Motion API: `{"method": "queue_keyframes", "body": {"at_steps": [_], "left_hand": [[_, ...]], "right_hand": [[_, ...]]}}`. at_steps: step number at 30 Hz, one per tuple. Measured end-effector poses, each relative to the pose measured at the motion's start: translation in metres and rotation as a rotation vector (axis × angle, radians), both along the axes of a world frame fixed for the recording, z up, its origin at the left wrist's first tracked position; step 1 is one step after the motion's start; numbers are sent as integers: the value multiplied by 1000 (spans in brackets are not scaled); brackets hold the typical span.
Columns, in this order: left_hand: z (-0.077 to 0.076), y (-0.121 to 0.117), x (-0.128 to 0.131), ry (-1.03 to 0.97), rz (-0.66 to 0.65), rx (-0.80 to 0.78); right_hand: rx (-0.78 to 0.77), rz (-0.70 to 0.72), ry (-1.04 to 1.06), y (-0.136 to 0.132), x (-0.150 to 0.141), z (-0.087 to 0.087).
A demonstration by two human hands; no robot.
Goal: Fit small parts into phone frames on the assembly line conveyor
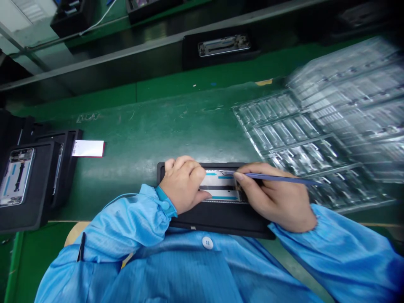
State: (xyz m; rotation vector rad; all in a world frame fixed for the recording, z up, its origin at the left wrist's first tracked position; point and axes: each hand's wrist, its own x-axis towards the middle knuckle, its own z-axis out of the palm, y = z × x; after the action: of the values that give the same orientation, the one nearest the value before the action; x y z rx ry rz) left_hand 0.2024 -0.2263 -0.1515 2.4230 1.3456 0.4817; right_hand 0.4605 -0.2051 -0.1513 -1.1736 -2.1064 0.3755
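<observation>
At the phone frame's (221,181) three o'clock, your right hand's (280,200) fingers pinch blue tweezers (284,178); at nine, your left hand (184,184) arches, palm down (thumb spread from bent fingers).

Reaching over the near edge of the desk (142,130) with left arm (126,219) and right arm (350,248), both bent inward in loose blue sleeves gathered at the wrists. Resting back-up on the left hand (184,184), close to the middle of that edge, with curled fingers and with thumb stretched toward the right hand (279,198). Pinching with the right hand between thumb and index finger, with the remaining fingers folded, partly hidden.
</observation>
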Motion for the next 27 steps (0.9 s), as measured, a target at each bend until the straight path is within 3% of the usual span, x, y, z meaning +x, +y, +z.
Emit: {"method": "queue_keyframes", "body": {"at_steps": [10,17,23,27], "left_hand": [[-1,0,0,-3,0,7],[-1,0,0,9,-7,4],[-2,0,-1,12,-7,37],[-5,0,0,-11,-6,40]], "right_hand": [[19,16,-12,0,-2,-2],[150,125,-36,-2,-7,-9],[168,75,-26,-4,-9,-11],[80,6,-21,-2,-9,-7]]}}
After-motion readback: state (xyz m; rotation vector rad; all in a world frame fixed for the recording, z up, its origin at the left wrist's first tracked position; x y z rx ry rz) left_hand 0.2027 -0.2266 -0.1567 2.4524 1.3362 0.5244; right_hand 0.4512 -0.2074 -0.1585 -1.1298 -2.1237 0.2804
